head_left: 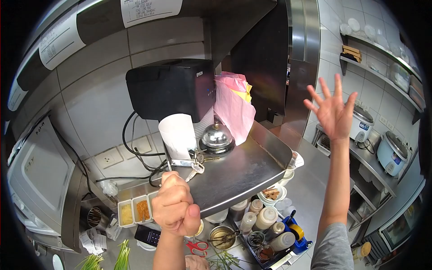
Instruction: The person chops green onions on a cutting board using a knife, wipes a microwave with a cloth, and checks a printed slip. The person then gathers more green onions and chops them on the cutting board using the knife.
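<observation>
In the head view, a steel shelf (243, 173) juts out above the worktop (303, 180) and hides part of it. On the shelf are a black Epson printer (168, 90), a curled white paper (177, 135), a service bell (217, 136), pink paper slips (236, 108) and a bunch of keys (197, 166). Below are squeeze bottles (266, 218), red-handled scissors (197, 247) and a blue tape dispenser (301, 243).

The left hand (174, 204) is closed in a fist at the shelf's front edge, around a thin metal rod (169, 166), near the keys. The right hand (334, 112) is raised, open and empty, fingers spread, right of the shelf.

The rod's visible end points up from the fist, its long axis roughly upright; the rest is hidden.
</observation>
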### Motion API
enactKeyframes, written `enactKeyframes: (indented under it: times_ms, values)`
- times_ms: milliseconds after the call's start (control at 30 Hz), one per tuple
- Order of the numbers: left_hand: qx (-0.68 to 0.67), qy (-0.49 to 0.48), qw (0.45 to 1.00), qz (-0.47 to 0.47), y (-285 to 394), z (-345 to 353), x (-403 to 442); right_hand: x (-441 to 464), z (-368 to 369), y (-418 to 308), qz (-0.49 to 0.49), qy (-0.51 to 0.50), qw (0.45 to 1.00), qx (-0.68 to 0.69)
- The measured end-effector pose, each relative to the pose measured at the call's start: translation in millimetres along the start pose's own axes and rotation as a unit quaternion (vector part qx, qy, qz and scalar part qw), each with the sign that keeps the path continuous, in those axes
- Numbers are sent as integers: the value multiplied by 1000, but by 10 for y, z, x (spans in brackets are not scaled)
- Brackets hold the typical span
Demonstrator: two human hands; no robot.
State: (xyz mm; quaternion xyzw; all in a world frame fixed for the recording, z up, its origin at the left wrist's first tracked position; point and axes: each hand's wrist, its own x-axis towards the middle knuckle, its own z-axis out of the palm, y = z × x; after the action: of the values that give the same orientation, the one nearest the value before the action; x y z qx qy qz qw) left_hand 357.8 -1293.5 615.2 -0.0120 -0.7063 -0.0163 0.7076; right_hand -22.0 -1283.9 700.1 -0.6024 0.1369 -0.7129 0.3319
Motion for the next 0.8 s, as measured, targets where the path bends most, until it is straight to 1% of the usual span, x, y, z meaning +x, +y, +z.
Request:
enactKeyframes:
  times_ms: [33,67,100,133,233,267,367,433,500,567,600,633,667,700,733,767,800]
  values:
    - [0,0,1000,0,0,0,-2,36,14,-30,-29,46,994,-90]
    - [0,1,1000,1,-3,2,-7,103,12,-62,-57,92,978,-181]
    - [-1,0,1000,1,-6,2,-6,166,8,-105,-83,138,949,-270]
    - [-2,-1,1000,0,-7,-2,-7,219,9,-162,-54,130,970,-200]
    - [-3,-2,1000,-3,1,1,-17,198,-114,-148,-50,140,967,-207]
    - [-2,0,1000,-1,-2,0,-11,116,-49,-149,-33,148,969,-194]
    - [-5,-2,1000,1,-10,-7,-11,-102,-238,15,2,57,987,-150]
    - [-8,-5,1000,5,-16,-10,0,-312,-547,167,56,9,972,-229]
    - [-14,-11,1000,11,-24,-1,-4,-592,-464,368,39,73,943,-321]
    - [-1,-19,1000,20,-34,-40,-4,-877,-208,462,49,105,904,-411]
    - [-7,-31,999,23,-40,-62,-4,-992,-137,467,62,115,874,-468]
    - [-4,-39,999,19,-41,-92,-8,-1089,-143,541,-8,113,824,-555]
    - [-4,-59,998,28,-44,-132,16,-1165,-144,569,-10,122,810,-574]
    - [2,-44,998,40,-39,-107,50,-1248,-200,601,4,129,814,-566]
    - [8,-42,999,34,-19,-100,64,-1315,-217,636,-4,137,850,-509]
    - [14,-52,998,35,-31,-110,60,-1371,-313,623,1,118,866,-486]
    - [25,-64,997,36,1,-99,77,-1437,-475,653,14,119,877,-466]
